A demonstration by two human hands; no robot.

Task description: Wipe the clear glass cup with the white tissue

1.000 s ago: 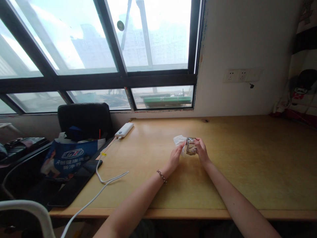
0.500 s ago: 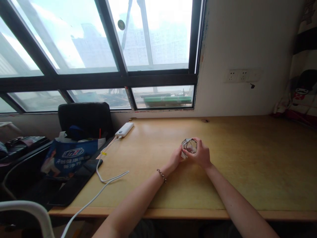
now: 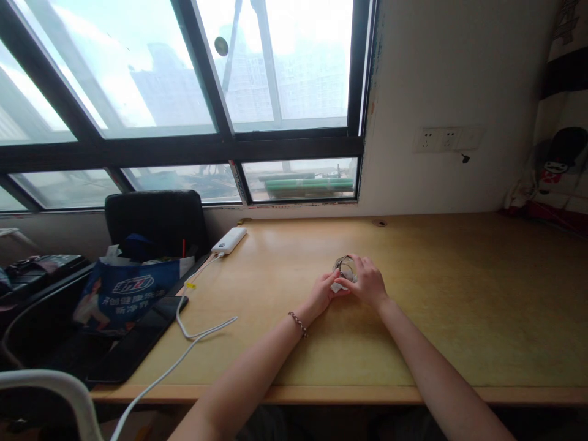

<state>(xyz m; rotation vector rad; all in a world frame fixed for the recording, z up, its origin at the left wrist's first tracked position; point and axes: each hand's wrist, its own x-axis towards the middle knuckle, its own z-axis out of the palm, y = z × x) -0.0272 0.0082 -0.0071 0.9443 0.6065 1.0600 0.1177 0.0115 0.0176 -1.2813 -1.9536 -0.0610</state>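
A small clear glass (image 3: pixel 344 267) rests low over the wooden desk (image 3: pixel 459 294) in front of me. My right hand (image 3: pixel 365 283) wraps round the glass from the right, fingers curled over it. My left hand (image 3: pixel 324 293), with a beaded bracelet on the wrist, is closed on a white tissue (image 3: pixel 338 286) pressed against the near side of the glass. Most of the tissue is hidden between the two hands.
A white power bank (image 3: pixel 229 240) lies at the desk's back left with a white cable (image 3: pixel 197 334) trailing off the front edge. Left of the desk stand a black chair (image 3: pixel 156 220), a blue printed bag (image 3: pixel 124 294) and a dark tablet (image 3: pixel 138 343). Wall sockets (image 3: pixel 441 139) sit above the desk.
The tissue, loose and sticking up beside the glass a second ago, is now tucked between my hands. My right hand has rolled over the glass and both hands have sunk toward the desk.
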